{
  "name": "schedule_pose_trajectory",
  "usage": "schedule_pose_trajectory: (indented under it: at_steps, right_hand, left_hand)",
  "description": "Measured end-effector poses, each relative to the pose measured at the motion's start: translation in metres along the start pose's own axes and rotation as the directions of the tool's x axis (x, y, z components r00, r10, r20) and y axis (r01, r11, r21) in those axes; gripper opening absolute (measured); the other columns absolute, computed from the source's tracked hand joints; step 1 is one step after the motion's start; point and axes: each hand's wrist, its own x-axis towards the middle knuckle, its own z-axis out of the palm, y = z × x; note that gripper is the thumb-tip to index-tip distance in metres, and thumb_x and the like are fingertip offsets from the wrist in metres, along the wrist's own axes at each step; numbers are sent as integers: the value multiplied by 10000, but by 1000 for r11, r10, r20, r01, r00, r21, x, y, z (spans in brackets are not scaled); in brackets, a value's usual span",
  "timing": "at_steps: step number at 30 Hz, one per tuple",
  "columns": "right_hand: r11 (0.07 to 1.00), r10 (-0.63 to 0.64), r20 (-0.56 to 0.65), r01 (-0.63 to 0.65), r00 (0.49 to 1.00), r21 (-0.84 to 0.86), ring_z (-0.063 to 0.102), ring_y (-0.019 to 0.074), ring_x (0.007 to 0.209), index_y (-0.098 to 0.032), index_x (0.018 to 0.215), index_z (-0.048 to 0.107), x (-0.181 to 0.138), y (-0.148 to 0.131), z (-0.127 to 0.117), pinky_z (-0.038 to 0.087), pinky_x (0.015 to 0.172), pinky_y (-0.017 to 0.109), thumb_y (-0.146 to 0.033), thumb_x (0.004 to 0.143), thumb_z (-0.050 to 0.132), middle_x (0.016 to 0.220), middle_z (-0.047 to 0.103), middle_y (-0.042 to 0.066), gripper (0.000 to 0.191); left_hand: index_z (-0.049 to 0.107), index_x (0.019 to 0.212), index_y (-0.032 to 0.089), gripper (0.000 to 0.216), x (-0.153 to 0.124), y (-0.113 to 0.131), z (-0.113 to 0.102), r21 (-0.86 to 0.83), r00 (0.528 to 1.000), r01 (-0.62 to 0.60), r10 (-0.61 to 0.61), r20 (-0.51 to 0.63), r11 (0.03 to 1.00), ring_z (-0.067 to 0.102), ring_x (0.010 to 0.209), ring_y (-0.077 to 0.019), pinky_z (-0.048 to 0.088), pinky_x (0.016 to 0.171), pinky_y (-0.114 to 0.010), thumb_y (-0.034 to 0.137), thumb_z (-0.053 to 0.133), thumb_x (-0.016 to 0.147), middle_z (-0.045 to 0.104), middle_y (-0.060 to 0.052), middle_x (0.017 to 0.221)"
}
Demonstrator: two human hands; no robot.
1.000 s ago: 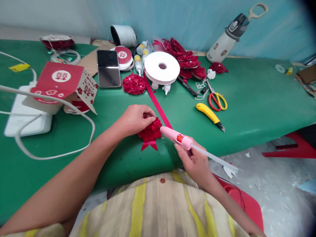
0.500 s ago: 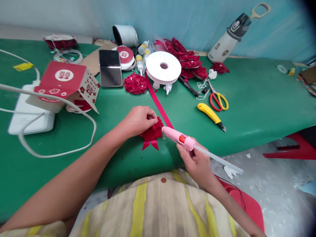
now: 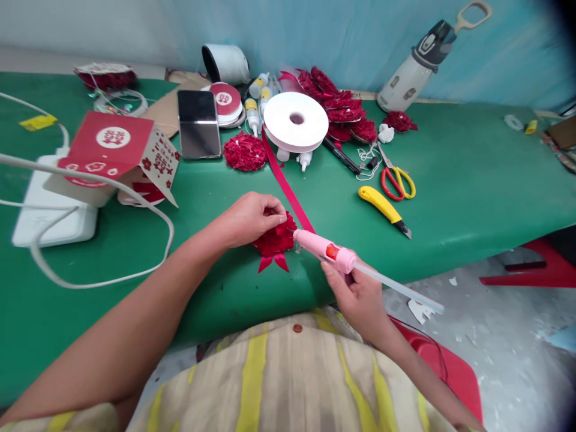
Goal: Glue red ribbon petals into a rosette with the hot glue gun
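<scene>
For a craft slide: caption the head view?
Left hand on a red flower, right hand pointing a pink glue gun at it.

Left arm point(image 3: 166, 297) reaches in from near left, left hand point(image 3: 254, 221) pinching. Right hand point(image 3: 359, 294) nearer, further right, curled in a grip.

At least three single red rosettes point(image 3: 279, 240), one pink glue gun point(image 3: 317, 245)
One pair of scissors point(image 3: 395, 178), one knife point(image 3: 380, 205), one phone point(image 3: 198, 125), one water bottle point(image 3: 404, 85); heaped rosettes point(image 3: 344, 111) overlap too much to count.
</scene>
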Motion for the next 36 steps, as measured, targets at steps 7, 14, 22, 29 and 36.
schedule_pose_trajectory:
  at_steps: [7, 14, 22, 29, 36]
  right_hand:
    - [1000, -2, 22, 2, 1000, -24, 563, 160, 674, -190, 953, 620, 2, 1, 2, 454, 627, 282, -253, 901, 572, 784, 624, 15, 95]
    - [1000, 15, 7, -15, 1000, 0, 563, 163, 680, -193, 970, 624, 0, 0, 0, 463, 636, 287, -258, 900, 574, 799, 631, 21, 108]
    - [999, -49, 19, 50, 999, -18, 545, 158, 684, -198, 902, 596, 2, -5, 2, 465, 645, 282, -239, 901, 569, 783, 603, 18, 49]
    - [996, -70, 35, 72, 997, -59, 556, 171, 714, -194, 930, 590, 4, -5, 6, 453, 670, 298, -257, 914, 555, 827, 616, 35, 75]
    - [998, -39, 67, 42, 997, -56, 554, 173, 711, -196, 934, 591, 5, -6, 5, 452, 666, 301, -268, 917, 549, 833, 625, 36, 86]
  left_hand:
    - [662, 795, 161, 258, -1, 0, -4, -13, 998, -17, 17, 68, 1000, 559, 613, -143, 401, 567, -239, 391, 544, 794, 661, -13, 684]
    - [664, 787, 166, 240, -1, 1, -2, 8, 999, -11, 11, 51, 1000, 565, 607, -143, 406, 569, -236, 376, 547, 792, 670, -16, 688]
    - [665, 766, 169, 231, 0, 1, 2, 10, 1000, -7, 7, 12, 1000, 585, 599, -144, 421, 566, -238, 367, 548, 787, 683, -16, 681]
    - [668, 754, 167, 209, -2, 4, 3, 3, 1000, 6, -6, -3, 1000, 571, 587, -138, 413, 548, -234, 349, 566, 774, 677, -14, 666]
    - [670, 737, 168, 221, -7, 14, -2, -111, 1000, -25, 25, -1, 994, 579, 619, -148, 441, 586, -250, 367, 579, 764, 667, -10, 669]
